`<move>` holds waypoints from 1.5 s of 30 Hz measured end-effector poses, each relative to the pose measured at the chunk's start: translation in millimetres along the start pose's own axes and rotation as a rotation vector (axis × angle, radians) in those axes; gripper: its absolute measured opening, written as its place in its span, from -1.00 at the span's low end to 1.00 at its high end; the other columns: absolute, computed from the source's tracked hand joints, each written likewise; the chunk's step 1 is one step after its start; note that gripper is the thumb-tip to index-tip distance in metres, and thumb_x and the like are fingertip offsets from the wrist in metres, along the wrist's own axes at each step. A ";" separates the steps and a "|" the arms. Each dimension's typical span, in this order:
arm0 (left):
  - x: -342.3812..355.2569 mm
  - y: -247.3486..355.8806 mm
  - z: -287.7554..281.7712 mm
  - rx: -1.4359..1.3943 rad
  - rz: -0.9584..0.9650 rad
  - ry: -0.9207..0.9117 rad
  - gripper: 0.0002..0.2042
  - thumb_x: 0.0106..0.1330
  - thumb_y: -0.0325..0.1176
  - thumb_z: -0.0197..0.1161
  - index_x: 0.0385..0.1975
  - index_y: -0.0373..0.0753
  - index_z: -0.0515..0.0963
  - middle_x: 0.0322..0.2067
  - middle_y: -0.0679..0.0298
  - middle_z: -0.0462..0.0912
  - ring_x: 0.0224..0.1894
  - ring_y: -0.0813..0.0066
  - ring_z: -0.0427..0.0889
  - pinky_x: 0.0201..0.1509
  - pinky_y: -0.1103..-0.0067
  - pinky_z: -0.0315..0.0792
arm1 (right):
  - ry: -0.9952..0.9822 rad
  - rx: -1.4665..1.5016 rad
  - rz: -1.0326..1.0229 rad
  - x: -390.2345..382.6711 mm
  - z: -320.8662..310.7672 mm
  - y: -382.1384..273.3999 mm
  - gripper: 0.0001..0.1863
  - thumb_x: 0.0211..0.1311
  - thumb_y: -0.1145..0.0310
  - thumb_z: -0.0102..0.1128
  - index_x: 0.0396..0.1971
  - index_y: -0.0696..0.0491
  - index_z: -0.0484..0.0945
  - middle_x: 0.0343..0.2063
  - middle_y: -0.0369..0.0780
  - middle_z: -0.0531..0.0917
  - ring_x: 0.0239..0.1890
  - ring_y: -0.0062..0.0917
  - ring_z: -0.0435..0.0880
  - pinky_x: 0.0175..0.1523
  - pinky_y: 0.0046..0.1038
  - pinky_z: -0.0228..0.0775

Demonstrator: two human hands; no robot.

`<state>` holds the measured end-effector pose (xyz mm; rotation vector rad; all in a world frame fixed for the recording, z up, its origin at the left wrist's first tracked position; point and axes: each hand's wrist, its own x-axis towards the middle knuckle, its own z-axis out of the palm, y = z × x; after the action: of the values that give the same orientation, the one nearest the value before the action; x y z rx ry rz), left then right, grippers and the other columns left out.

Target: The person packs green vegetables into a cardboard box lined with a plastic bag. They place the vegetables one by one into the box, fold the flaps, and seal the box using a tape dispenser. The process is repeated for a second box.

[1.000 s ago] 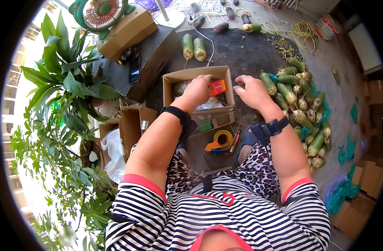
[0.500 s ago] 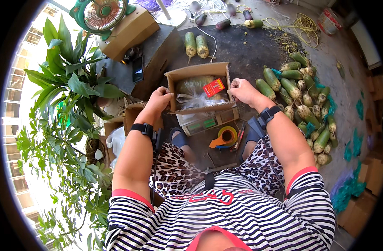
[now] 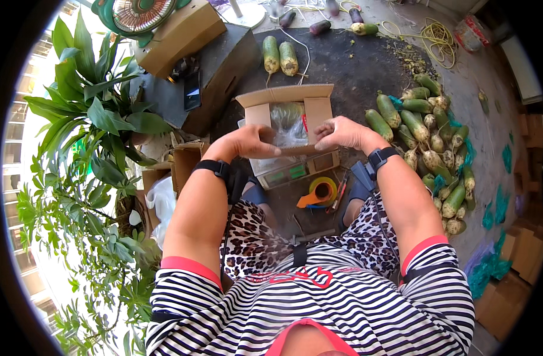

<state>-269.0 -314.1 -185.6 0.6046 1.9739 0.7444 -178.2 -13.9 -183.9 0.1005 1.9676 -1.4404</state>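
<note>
An open cardboard box (image 3: pixel 317 111) stands in front of me on a scale (image 3: pixel 294 171). Its two side flaps are folded inward, and the far flap stands up. Inside lies clear plastic wrapping (image 3: pixel 290 121) around something green; a sliver of a red card (image 3: pixel 305 123) shows beside the right flap. My left hand (image 3: pixel 252 142) grips the near left corner, its thumb along the near flap and its fingers over the left flap. At the near right corner, my right hand (image 3: pixel 344 133) has its fingers curled onto the flaps. Some fingertips are hard to make out.
Green radishes (image 3: pixel 423 127) are piled at right; two more (image 3: pixel 271 54) lie beyond the box. An orange tape dispenser (image 3: pixel 321 193) rests by my feet. At left are a plant (image 3: pixel 99 113), another open carton (image 3: pixel 187 163) and a dark block (image 3: pixel 224 74) bearing a phone (image 3: pixel 192 91).
Both hands have moved inward from the box's sides to its near corners. The side flaps now lie folded in, covering most of the red card.
</note>
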 end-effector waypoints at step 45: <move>51.2 41.4 96.2 0.109 -0.227 0.866 -0.42 0.47 -0.05 -0.07 0.41 -0.20 0.15 0.10 -0.21 0.41 0.12 -0.22 0.45 0.21 0.18 0.36 | 1.049 0.012 -0.043 111.8 53.6 38.5 -0.10 0.23 -0.05 0.20 0.43 0.10 0.04 0.30 0.06 0.31 0.33 0.00 0.25 0.44 -0.15 -0.01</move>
<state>-203.4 -226.0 -224.8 0.0904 2.8274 0.8356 -220.9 -81.6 -286.1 0.9949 2.7584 -1.5774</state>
